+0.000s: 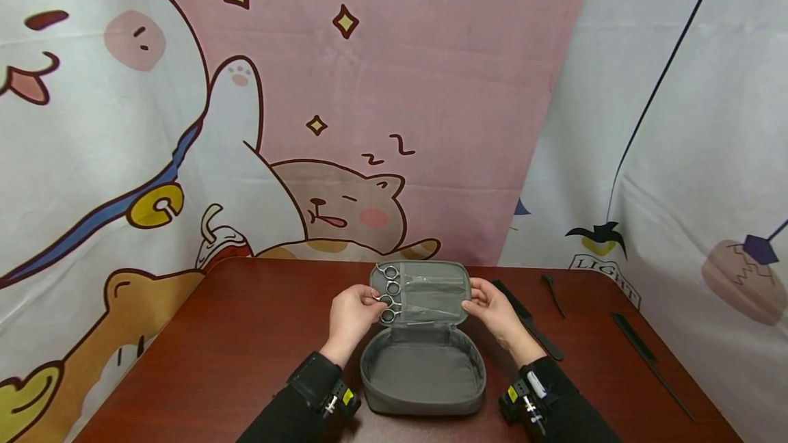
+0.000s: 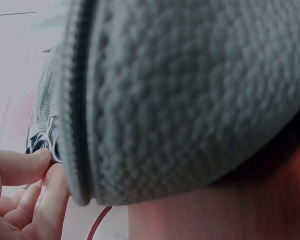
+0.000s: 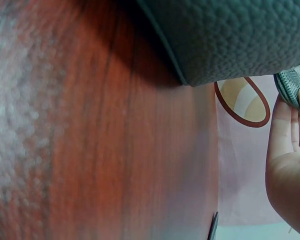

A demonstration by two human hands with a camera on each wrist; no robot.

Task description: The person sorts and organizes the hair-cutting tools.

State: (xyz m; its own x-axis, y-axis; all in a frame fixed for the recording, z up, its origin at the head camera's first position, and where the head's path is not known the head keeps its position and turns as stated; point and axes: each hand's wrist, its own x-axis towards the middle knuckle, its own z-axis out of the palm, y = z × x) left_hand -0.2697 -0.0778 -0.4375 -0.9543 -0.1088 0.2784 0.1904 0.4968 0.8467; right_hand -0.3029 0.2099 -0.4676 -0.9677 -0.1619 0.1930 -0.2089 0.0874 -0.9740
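A grey zippered case (image 1: 425,398) stands on the table with its lid (image 1: 457,316) raised. Silver scissors (image 1: 392,288) show their finger loops at the lid's left side, their blades toward the mesh pocket (image 1: 434,286). My left hand (image 1: 352,313) pinches the lower scissors by a loop; the left wrist view shows thumb and index finger at the loops (image 2: 54,145). At the lid's right edge, my right hand (image 1: 497,313) grips the rim between thumb and fingers. In the right wrist view this hand (image 3: 290,165) holds the lid's corner (image 3: 287,90).
Right of the case lie a wide black comb (image 1: 520,306), a small dark tool (image 1: 553,294) and a thin-handled black comb (image 1: 646,354). The case's lower half shows its bare grey bottom. A printed cloth (image 1: 431,87) hangs behind the reddish-brown table (image 1: 265,320).
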